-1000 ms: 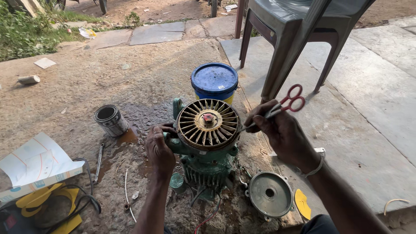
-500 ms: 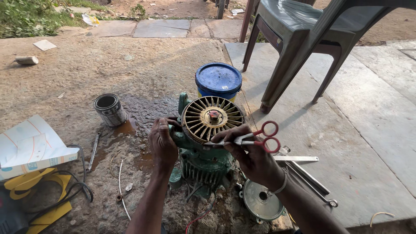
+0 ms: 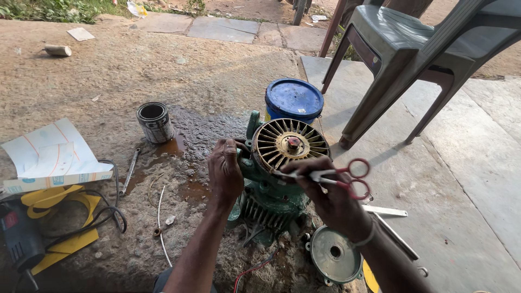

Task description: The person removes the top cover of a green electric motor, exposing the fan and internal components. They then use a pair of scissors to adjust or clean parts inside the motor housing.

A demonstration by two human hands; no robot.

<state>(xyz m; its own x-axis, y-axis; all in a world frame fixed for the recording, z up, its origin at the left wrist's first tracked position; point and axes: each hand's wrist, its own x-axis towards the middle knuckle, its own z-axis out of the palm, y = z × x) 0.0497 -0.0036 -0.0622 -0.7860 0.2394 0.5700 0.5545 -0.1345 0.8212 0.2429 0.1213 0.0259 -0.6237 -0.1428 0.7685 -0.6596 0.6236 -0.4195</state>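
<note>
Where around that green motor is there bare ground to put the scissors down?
Free: the stone slab right of the motor, before the chair; the ground between tin can and blue bucket. Crowded: the box, cables, drill at left.

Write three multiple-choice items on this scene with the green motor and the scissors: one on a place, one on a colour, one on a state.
1. Where does the blue-lidded bucket stand?
A. just behind the green motor
B. on the plastic chair
C. on the white paper sheets

2. What colour are the handles of the scissors?
A. yellow
B. red
C. black

3. How is the small tin can?
A. lying on its side
B. shut with a lid
C. upright and open at the top

Key: 1 A, the bucket sits on the ground right behind the motor's ribbed fan. 2 B, red loops show beside the right hand, while the left hand grips the motor's side. 3 C, its dark open mouth faces up.
</note>
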